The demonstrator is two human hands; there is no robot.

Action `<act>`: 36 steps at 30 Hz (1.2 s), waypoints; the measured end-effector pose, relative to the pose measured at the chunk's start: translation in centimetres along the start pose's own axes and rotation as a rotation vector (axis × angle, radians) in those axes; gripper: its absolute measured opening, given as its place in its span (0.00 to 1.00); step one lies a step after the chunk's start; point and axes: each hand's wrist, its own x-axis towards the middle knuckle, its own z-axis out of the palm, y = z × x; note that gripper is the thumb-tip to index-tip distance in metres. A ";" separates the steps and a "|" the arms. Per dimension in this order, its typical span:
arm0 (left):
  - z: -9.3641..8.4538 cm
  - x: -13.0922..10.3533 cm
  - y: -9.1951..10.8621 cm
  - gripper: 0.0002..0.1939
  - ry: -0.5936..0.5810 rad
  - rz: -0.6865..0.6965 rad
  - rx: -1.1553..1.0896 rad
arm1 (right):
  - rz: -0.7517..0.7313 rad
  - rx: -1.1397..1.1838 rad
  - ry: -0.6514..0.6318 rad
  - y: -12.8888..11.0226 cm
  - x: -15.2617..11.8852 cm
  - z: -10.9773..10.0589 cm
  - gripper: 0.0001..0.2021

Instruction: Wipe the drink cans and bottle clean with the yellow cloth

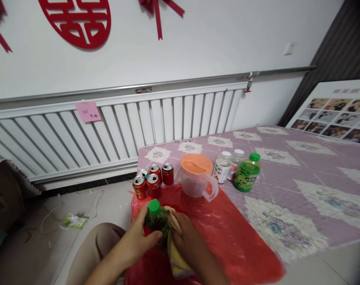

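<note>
My left hand (141, 233) is wrapped round a green-capped plastic bottle (156, 221), which stands roughly upright over a red plastic sheet (218, 233). In my right hand (184, 231) is a yellow cloth (177, 259), pressed against or close to the right side of the bottle. The bottle's lower part is hidden by my fingers and the cloth. Just beyond the hands stand several red drink cans (153, 186), opened at the top. A clear pitcher (193, 186) with an orange lid (197, 163) is on the far part of the red sheet, its handle towards me.
Right of the pitcher stand two white-capped bottles (222, 168) and a green bottle (247, 174) on the patterned tablecloth (275, 158). Behind the table runs a white radiator (168, 116). A photo board (340, 113) leans at the right. Cords and a small green packet (77, 221) lie on the floor.
</note>
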 end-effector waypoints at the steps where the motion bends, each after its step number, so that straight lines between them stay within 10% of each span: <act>1: 0.2 -0.1 0.0 0.34 0.019 0.002 0.009 | -0.038 0.019 0.029 0.0 0.0 0.0 0.24; 12: 0.6 0.4 -0.1 0.32 0.052 0.029 0.035 | -0.452 -0.055 0.365 -2.5 -1.3 -1.0 0.27; 25: 0.2 0.7 0.3 0.34 0.008 0.087 0.018 | -0.239 0.009 0.242 -6.1 2.9 -2.7 0.24; 36: -0.2 0.6 1.1 0.33 -0.004 0.118 0.013 | -0.004 -0.046 0.455 -4.9 -2.0 2.0 0.25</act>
